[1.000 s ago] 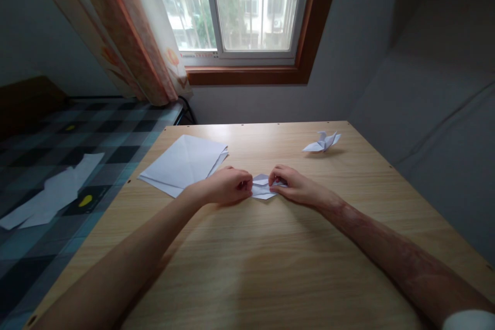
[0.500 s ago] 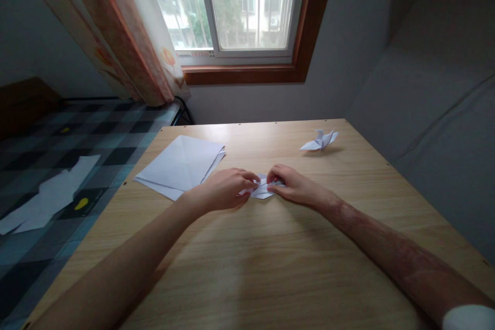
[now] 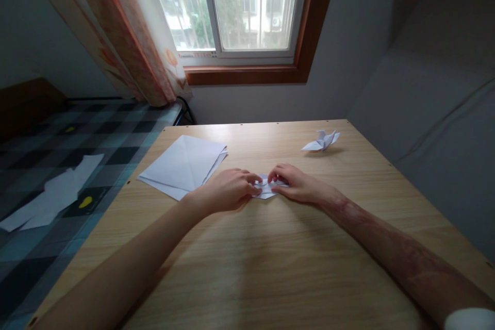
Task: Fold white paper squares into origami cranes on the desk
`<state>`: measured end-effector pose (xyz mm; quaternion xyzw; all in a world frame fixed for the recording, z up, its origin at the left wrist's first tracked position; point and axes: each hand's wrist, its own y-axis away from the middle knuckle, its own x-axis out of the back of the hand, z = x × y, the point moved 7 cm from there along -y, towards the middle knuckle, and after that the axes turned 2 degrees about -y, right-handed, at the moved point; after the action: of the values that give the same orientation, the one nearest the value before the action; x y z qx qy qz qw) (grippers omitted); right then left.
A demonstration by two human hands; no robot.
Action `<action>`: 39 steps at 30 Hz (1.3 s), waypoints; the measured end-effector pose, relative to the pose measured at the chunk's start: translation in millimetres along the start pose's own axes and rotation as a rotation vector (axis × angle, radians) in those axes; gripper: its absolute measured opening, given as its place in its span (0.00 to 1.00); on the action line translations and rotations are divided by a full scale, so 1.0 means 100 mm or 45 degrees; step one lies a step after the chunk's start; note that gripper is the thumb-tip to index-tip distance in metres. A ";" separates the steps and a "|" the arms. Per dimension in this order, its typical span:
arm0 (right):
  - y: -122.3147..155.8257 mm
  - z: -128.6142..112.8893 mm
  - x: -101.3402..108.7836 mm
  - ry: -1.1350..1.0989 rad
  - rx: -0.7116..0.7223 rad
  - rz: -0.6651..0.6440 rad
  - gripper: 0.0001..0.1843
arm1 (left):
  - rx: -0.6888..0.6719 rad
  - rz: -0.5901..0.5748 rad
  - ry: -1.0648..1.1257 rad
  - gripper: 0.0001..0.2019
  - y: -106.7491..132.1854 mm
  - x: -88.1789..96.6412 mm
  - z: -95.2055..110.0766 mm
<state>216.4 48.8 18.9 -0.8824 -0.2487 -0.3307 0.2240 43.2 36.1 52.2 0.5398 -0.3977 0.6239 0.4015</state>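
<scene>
A small piece of folded white paper (image 3: 265,191) lies on the wooden table (image 3: 247,258), between my two hands. My left hand (image 3: 232,188) has its fingers curled on the paper's left side, covering that end. From the right, my right hand (image 3: 292,182) pinches the other side between thumb and fingers. Only the middle and the pointed near edge of the paper show. Beyond my right hand stands a finished paper crane (image 3: 322,141) with its wings spread.
A stack of white paper sheets (image 3: 189,162) lies on the table's left, just past my left hand. White paper scraps (image 3: 58,191) rest on the checked bed (image 3: 23,263) beside the table. A window (image 3: 251,10) and a curtain (image 3: 131,31) are at the back.
My left fingers have shifted slightly on the folded paper. Both hands stay at its sides. The whole view has moved a little.
</scene>
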 end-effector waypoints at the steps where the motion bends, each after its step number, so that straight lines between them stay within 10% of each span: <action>1: 0.00 0.00 0.01 0.000 -0.002 -0.013 0.08 | -0.002 0.004 0.017 0.15 0.00 0.01 -0.01; 39: 0.05 0.17 0.10 -0.130 -0.169 -0.169 0.08 | -0.088 -0.011 0.121 0.19 0.05 0.00 -0.12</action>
<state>234.4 57.1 13.4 -0.8926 -0.2952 -0.3152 0.1297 34.1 45.7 51.0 0.4972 -0.3970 0.6330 0.4410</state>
